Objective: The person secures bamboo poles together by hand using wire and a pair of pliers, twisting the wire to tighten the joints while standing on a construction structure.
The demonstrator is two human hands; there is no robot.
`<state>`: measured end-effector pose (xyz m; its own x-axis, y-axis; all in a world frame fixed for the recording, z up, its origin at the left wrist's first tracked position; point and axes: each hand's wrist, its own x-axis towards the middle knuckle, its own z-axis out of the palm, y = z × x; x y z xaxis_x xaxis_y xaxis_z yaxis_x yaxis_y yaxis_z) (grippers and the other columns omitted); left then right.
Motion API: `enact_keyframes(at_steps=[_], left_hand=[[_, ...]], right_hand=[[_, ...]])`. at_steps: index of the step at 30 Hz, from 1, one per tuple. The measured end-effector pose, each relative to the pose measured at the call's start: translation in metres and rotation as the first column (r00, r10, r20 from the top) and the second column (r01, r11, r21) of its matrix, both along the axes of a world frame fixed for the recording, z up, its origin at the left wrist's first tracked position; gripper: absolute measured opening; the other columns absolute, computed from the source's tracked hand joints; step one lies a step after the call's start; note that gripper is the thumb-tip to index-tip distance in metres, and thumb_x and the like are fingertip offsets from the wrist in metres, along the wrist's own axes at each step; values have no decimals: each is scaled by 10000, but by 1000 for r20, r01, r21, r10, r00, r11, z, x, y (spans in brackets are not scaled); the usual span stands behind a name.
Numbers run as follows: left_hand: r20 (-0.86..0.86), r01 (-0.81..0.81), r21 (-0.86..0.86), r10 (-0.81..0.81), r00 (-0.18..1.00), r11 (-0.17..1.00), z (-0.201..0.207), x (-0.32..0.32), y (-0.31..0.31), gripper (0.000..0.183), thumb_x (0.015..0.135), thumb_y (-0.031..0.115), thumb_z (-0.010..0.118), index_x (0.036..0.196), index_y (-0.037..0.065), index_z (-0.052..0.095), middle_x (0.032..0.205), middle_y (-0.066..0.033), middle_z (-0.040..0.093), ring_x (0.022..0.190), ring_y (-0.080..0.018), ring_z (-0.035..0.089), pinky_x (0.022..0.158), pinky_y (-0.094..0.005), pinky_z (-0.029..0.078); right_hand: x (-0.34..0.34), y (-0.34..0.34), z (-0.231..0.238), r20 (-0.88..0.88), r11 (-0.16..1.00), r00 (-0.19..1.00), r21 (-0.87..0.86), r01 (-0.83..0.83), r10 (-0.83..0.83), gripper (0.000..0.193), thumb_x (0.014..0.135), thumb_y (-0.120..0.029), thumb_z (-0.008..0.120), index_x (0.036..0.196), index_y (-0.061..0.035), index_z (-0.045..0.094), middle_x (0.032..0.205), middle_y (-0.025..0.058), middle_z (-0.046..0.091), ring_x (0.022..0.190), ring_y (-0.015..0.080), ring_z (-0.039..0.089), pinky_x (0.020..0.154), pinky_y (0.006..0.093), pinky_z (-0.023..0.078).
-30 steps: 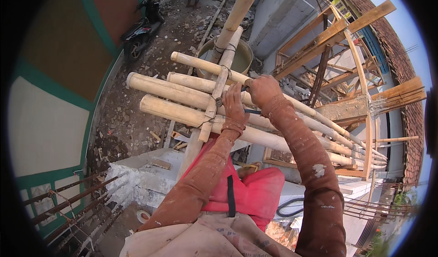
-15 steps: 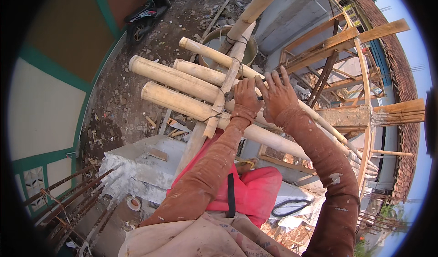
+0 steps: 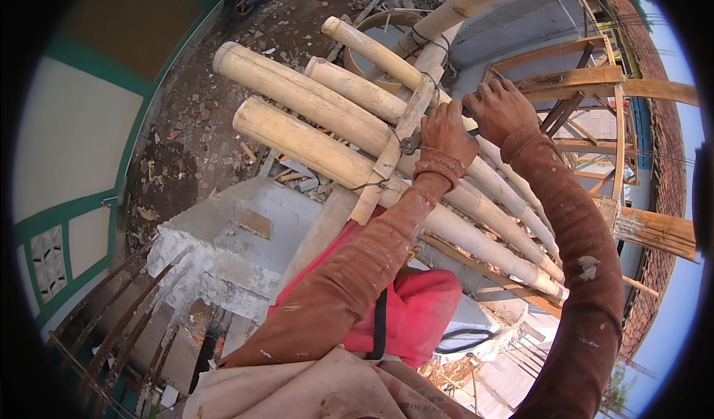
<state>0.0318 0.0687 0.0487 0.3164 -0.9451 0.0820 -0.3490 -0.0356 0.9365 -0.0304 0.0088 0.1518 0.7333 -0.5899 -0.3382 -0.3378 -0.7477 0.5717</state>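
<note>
My left hand (image 3: pixel 448 135) is closed around a dark metal tool that looks like pincers (image 3: pixel 409 146). Its rounded head shows beside my knuckles, against a wooden crosspiece (image 3: pixel 389 157). My right hand (image 3: pixel 501 110) is closed too, with the dark handle entering its fist; the rest of the handle is hidden. Beneath both hands run several bamboo poles (image 3: pixel 309 145), lying side by side across the crosspiece. Thin dark wire (image 3: pixel 381 184) loops around the crosspiece and a pole. A thicker upright bamboo pole (image 3: pixel 465 2) meets the crosspiece's far end.
Jagged concrete (image 3: pixel 201 251) and rusty rebar rods (image 3: pixel 134 326) lie at lower left. Rubble (image 3: pixel 178 114) covers the ground below. A round tub (image 3: pixel 383 21) stands beyond the poles. Timber framing (image 3: pixel 580 80) rises at right, and a green-trimmed wall (image 3: pixel 78 132) at left.
The view has shifted, and both hands now appear further right. My right hand's fingers, earlier stretched out over the handle, have curled into a fist. My left hand keeps its hold.
</note>
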Motion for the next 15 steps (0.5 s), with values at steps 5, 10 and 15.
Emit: enact_keyframes(at_steps=[5, 10, 15], left_hand=[[-110, -107, 150, 124, 986, 983, 1, 6, -15, 326, 647, 50, 599, 968, 36, 537, 945, -156, 593, 931, -347, 562, 805, -450, 419], [-167, -110, 233, 151, 974, 966, 4, 10, -22, 314, 658, 49, 595, 968, 34, 543, 930, -176, 593, 911, -362, 568, 817, -442, 437], [-158, -72, 266, 117, 981, 961, 6, 9, -22, 362, 684, 82, 602, 1030, 31, 510, 961, -175, 579, 946, -348, 561, 840, -423, 437]], right_hand=[[18, -40, -17, 8, 993, 997, 98, -72, 72, 117, 760, -203, 573, 847, -139, 620, 889, 73, 614, 940, 237, 576, 868, 344, 434], [21, -51, -13, -73, 986, 994, 149, -72, 83, 177, 802, -207, 572, 964, -189, 642, 963, 59, 628, 993, 209, 572, 888, 344, 421], [23, -53, -17, -115, 985, 993, 168, 37, -18, 195, 807, -191, 566, 984, -186, 648, 995, 58, 625, 1040, 217, 557, 932, 357, 410]])
